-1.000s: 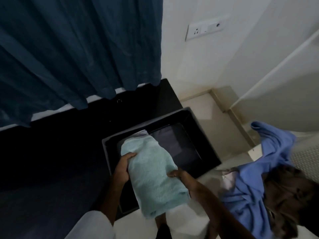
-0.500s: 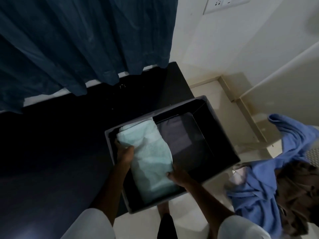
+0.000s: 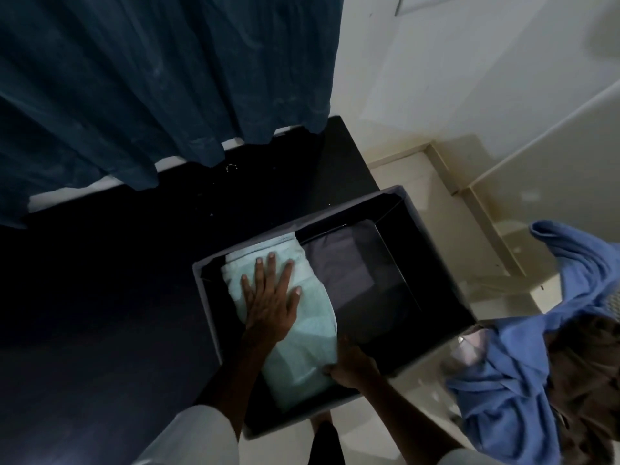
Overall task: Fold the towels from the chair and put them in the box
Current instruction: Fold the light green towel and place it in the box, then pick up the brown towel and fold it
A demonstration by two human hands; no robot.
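The left hand lies flat on the folded towel (fingers spread wide) inside the box. The right hand pinches the towel's near edge.

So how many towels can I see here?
3: a pale green towel in the box under the left hand, plus a blue towel and a brown towel heaped at right. Others may hide beneath.

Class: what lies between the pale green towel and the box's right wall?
Head view: beside the towel, a flat dark grey sheet, cloth or liner, covers the box floor; nothing else.
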